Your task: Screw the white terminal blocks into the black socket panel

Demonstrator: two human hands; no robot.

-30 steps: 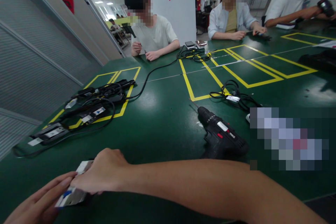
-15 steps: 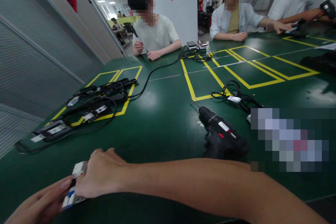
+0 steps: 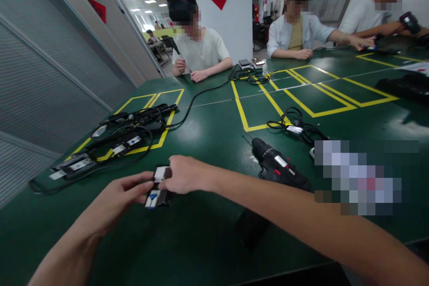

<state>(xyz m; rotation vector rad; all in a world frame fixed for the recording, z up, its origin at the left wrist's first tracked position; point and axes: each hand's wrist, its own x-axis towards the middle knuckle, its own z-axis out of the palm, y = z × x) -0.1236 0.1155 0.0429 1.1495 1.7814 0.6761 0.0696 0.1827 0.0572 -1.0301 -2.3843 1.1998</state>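
Observation:
A small black block with white and blue labels [image 3: 157, 187], like a power adapter, lies on the green table [image 3: 208, 143] in front of me. My left hand [image 3: 117, 196] grips its left side with the fingertips. My right hand [image 3: 182, 174] holds its right side, the arm reaching across from the lower right. A black cordless drill [image 3: 278, 167] lies on the table just right of my right hand.
Several black adapters with cables [image 3: 117, 138] lie at the left inside yellow tape outlines. A cable bundle [image 3: 296, 127] lies beyond the drill. Three people sit along the far edge of the table. A grey wall runs along the left.
Both hands have moved the labelled block from the near left edge up and right, toward the middle of the table. The head view has shifted slightly downward.

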